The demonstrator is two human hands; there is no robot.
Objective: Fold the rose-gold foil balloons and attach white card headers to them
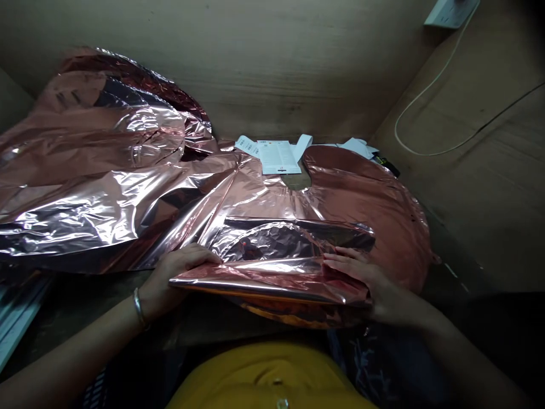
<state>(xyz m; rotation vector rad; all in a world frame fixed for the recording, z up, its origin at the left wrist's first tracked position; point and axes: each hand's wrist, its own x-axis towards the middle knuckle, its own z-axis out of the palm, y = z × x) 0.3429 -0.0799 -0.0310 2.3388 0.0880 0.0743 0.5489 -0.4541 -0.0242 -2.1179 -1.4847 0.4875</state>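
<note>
A flat rose-gold foil balloon (366, 193), shiny and creased, lies on the work surface. Its front part is folded over into a long strip just before my body. At the left end of this fold is my left hand (181, 270), closed on the foil with its fingers partly hidden. My right hand (361, 281) grips the right end, its fingers bent over the top of the fold and its thumb out of sight. Between the hands, a loose flap with a curved seam lies behind the folded strip.
More crumpled foil balloons (106, 136) are heaped at the left. White printed cards (280, 158) and paper labels lie near the back wall (264, 68). A white cable (398, 128) hangs along the right wall from a power socket (449, 12).
</note>
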